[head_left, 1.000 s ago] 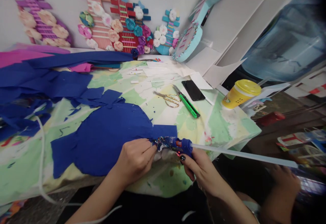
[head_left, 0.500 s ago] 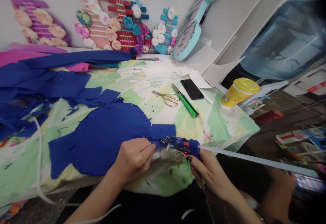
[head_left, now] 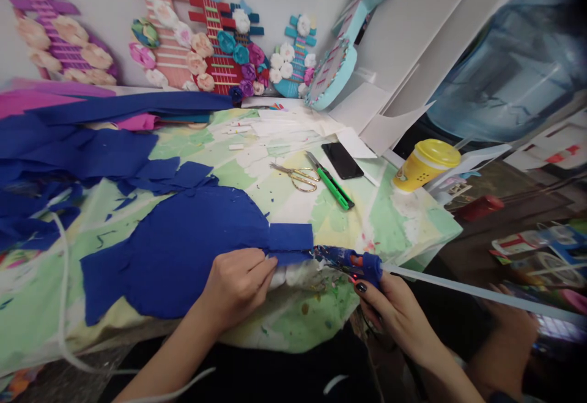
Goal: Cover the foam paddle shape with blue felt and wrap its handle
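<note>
A blue paper-like sheet piece (head_left: 183,238), rounded in the middle, lies on the table with a narrow strip (head_left: 290,236) sticking out to the right. My left hand (head_left: 241,277) is closed at the base of that strip, thumb and forefinger pinching its near edge. In my right hand (head_left: 389,305) is a blue glue gun (head_left: 355,261), its handle in my fingers. A long clear glue stick (head_left: 440,284) runs out of its back. The gun's nozzle is by the strip's right end; whether it touches cannot be made out.
Gold-handled scissors (head_left: 300,178), a green utility knife (head_left: 334,188) and a black phone (head_left: 342,160) lie beyond the strip. A yellow cup (head_left: 426,163) stands right. Blue scraps (head_left: 123,152) cover the left. Decorated guitar shapes (head_left: 220,48) lean on the wall. Another person's hand (head_left: 509,329) shows lower right.
My right hand has moved the glue gun to the right along the strip, from near my left fingers to the strip's end. My left hand keeps its pinch.
</note>
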`<action>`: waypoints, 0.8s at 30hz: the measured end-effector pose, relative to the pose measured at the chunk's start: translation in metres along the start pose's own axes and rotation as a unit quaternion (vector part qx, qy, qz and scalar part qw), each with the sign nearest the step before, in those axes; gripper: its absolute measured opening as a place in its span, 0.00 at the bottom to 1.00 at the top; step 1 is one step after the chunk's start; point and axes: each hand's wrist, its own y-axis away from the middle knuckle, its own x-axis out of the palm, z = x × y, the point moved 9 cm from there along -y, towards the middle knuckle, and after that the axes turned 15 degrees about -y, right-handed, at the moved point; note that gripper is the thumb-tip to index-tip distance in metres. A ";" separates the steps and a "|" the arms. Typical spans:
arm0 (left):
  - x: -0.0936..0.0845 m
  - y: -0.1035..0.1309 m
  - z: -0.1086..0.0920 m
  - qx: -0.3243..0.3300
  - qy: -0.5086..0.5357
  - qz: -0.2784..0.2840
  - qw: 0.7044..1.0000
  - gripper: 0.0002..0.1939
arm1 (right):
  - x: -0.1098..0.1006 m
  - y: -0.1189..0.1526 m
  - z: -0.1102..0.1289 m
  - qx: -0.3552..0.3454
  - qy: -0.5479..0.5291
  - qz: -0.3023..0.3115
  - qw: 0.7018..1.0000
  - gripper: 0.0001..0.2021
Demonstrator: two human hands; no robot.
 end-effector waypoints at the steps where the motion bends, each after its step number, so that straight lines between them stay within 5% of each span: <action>1: 0.000 0.000 0.000 -0.002 -0.001 -0.002 1.000 0.12 | -0.002 0.001 -0.001 0.002 0.002 -0.004 1.000 0.16; 16: 0.002 0.000 0.006 -0.024 0.022 -0.004 0.999 0.07 | -0.012 0.009 -0.007 0.002 0.043 0.046 0.998 0.14; 24: 0.016 -0.007 0.024 -0.129 0.065 0.081 0.986 0.07 | -0.017 0.004 0.015 -0.092 0.035 0.032 0.995 0.13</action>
